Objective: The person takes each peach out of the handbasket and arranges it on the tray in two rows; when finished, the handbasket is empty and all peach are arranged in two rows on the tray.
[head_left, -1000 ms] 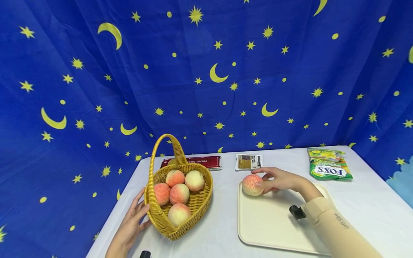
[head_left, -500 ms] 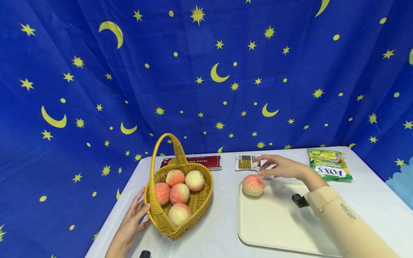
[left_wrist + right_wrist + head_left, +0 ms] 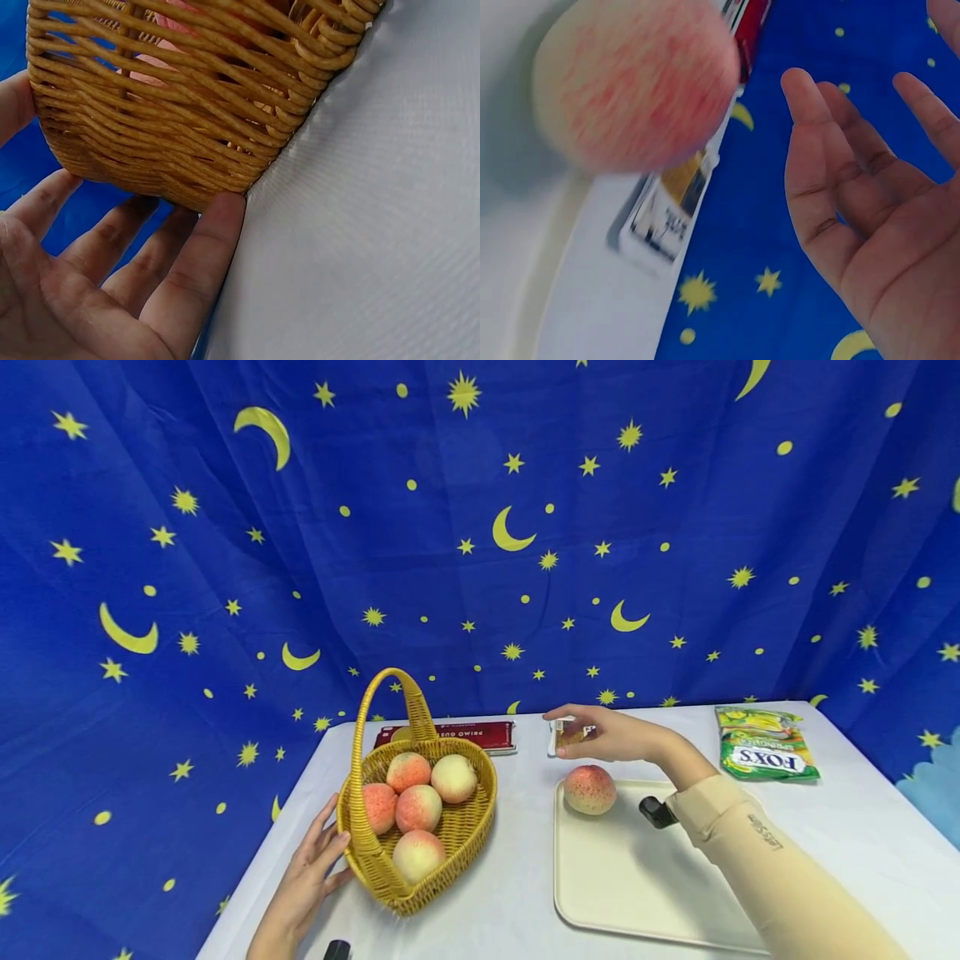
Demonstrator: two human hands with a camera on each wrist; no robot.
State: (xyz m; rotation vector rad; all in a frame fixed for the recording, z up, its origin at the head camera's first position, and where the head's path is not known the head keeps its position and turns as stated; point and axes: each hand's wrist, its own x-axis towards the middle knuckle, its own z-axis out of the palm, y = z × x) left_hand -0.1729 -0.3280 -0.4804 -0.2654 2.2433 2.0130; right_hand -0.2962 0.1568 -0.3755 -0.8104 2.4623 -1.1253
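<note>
A yellow wicker basket (image 3: 457, 827) with a tall handle holds several peaches (image 3: 418, 808). My left hand (image 3: 300, 877) touches the basket's left side; in the left wrist view its extended fingers (image 3: 191, 281) lie against the woven wall (image 3: 172, 127). One more peach (image 3: 590, 790) sits at the far left corner of a cream tray (image 3: 607, 877). Beyond that peach, my right hand (image 3: 618, 735) is over a small clear-wrapped packet (image 3: 572, 735) and partly covers it. The right wrist view shows that hand (image 3: 885, 202) with spread fingers and nothing between them, apart from the peach (image 3: 637, 82).
A red package (image 3: 487, 737) lies behind the basket. At the back right is a green and yellow FOX'S bag (image 3: 765, 743). A white cloth covers the table (image 3: 517, 877), and a blue curtain (image 3: 420, 543) with moons and stars hangs behind.
My right hand has let go of the peach on the tray and moved back and left, over the small packet. The left hand has stayed at the basket.
</note>
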